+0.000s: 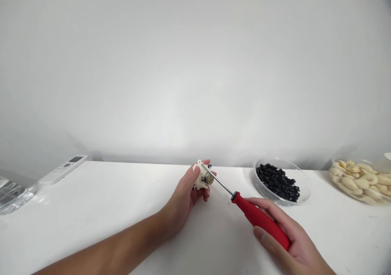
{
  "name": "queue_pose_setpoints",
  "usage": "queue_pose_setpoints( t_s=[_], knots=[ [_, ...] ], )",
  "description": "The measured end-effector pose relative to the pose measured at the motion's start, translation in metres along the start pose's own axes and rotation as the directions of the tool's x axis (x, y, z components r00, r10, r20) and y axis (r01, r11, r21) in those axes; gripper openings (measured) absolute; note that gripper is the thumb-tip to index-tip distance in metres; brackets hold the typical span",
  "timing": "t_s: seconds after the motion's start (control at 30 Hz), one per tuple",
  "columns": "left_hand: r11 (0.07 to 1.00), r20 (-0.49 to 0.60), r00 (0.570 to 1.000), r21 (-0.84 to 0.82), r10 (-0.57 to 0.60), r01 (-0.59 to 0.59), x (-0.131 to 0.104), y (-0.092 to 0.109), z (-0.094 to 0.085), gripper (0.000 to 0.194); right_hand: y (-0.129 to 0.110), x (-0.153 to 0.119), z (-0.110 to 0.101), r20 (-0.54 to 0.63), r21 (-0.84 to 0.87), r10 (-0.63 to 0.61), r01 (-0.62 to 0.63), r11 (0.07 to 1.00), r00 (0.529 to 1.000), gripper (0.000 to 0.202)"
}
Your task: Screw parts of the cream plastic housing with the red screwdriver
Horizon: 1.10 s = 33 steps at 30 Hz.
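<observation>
A small cream plastic housing with a metal motor [209, 179] in it is gripped by my left hand [186, 191], just above the table. My thumb presses on its near side and the fingers curl behind it. My right hand [282, 230] is closed around the red handle of a screwdriver [259, 217]. The metal shaft slants up and left, and its tip meets the upper part of the cream housing. Whether a screw sits under the tip is too small to tell.
A clear round dish of small black pieces [277, 182] stands right of centre. Farther right is a clear container of pale bean-shaped pieces [360, 181]. A white remote control [64, 169] and a shiny clear plastic packet [14, 195] lie at the left. A plain wall [195, 63] rises behind the white table [91, 210].
</observation>
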<state>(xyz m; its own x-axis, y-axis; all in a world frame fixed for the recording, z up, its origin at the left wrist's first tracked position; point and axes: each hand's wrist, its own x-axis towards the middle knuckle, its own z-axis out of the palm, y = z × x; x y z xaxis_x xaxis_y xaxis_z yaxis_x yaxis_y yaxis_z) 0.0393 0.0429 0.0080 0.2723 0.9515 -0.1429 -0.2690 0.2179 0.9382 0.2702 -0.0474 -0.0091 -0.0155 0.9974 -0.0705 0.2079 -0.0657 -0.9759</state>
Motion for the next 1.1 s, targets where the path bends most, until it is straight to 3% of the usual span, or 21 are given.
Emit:
queue_pose_setpoints(
  t_s=[0.13, 0.33, 0.57, 0.73, 0.93, 1.1],
  knots=[
    [0.999, 0.032, 0.999, -0.026, -0.035, 0.036, 0.0, 0.0, -0.003, 0.05, -0.002, 0.001, -0.002, -0.011, -0.053, -0.026, 0.026, 0.998, 1.0, 0.047],
    [0.987, 0.06, 0.998, -0.16, 0.013, -0.004, 0.004, 0.003, -0.003, 0.048, -0.004, 0.002, -0.005, -0.012, -0.087, -0.042, 0.04, 0.995, 0.999, 0.046],
    [0.963, 0.031, 0.997, -0.26, -0.071, 0.076, 0.007, 0.008, -0.01, 0.061, -0.002, 0.002, -0.001, -0.125, -0.099, -0.058, 0.046, 0.994, 0.99, 0.045],
    [0.955, -0.017, 0.995, -0.282, -0.095, 0.086, 0.009, 0.008, -0.011, 0.058, 0.0, 0.001, -0.001, -0.086, -0.09, -0.079, 0.071, 0.993, 0.993, 0.04],
    [0.938, -0.028, 0.997, -0.343, -0.067, 0.053, 0.01, 0.008, -0.01, 0.046, -0.004, 0.0, -0.001, -0.102, -0.124, -0.103, 0.09, 0.988, 0.989, 0.037],
    [0.947, -0.001, 0.999, -0.318, -0.042, 0.039, 0.009, 0.008, -0.009, 0.042, -0.003, 0.0, 0.0, -0.043, -0.131, -0.069, 0.063, 0.989, 0.997, 0.041]
  ],
)
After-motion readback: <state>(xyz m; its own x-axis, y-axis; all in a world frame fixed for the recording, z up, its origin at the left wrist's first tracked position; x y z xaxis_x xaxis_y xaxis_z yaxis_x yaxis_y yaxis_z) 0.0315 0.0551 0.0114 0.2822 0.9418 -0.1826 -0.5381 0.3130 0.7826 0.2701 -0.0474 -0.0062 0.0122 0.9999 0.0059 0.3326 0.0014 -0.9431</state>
